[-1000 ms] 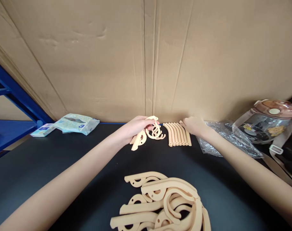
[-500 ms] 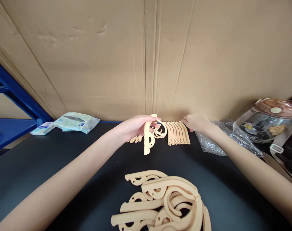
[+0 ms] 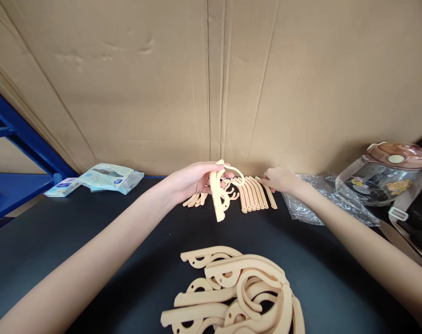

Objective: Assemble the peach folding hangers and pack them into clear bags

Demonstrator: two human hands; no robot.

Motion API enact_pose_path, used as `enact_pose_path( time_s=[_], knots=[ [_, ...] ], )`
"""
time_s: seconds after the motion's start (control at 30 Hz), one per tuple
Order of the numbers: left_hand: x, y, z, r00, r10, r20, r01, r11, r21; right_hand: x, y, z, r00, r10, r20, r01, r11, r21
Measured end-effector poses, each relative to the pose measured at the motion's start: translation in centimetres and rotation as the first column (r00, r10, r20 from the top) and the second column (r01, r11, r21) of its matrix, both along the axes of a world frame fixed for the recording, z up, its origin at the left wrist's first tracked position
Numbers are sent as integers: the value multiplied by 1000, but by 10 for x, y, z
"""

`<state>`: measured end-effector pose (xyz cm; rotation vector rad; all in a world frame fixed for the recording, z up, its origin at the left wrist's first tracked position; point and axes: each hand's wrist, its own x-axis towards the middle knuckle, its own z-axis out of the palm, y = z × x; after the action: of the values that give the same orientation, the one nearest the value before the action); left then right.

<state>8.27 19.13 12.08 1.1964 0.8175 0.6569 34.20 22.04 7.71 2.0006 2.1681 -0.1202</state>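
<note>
My left hand (image 3: 193,181) is closed around a beige folding hanger (image 3: 218,199), held above the table with its curved hook (image 3: 239,172) pointing right. At the far side of the table, my right hand (image 3: 278,180) pinches the upper end of a loose beige hanger arm (image 3: 271,197). That arm lies slightly apart from a neat row of similar hanger arms (image 3: 253,197). Behind and beside the left hand are several loose hooks (image 3: 233,195) and small curved pieces (image 3: 196,200), partly hidden by the fingers. Nearer me rests a heap of beige folding hangers (image 3: 228,290).
A crumpled clear plastic bag (image 3: 315,208) lies right of the right hand, beside a strapped clear bottle (image 3: 385,181). Tissue packs (image 3: 110,177) sit at the left near a blue metal frame (image 3: 26,144). A cardboard wall (image 3: 144,93) rises behind the black table (image 3: 141,269).
The rightmost hanger arm has separated a little from the row, with my right hand at its top. The hanger in my left hand has tilted, its lower end moving right.
</note>
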Motion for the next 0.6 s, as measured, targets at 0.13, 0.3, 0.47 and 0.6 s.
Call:
enact_pose_path(
  time_s=[0.13,0.3,0.47,0.6],
  knots=[
    [0,-1,2,1000,-12,12,12,1000,5,-3,-3,2,998,12,-69,-11,1000,17],
    [-1,-2,4,1000,11,7,-11,1000,-1,-10,-7,-1,999,3,-46,1,997,82],
    [0,-5,10,999,48,1,-48,999,-3,-22,-13,-3,997,-71,31,65,985,160],
    [1,-6,12,998,68,-3,-68,998,-2,-38,-20,-7,993,-98,67,77,961,264]
  ],
)
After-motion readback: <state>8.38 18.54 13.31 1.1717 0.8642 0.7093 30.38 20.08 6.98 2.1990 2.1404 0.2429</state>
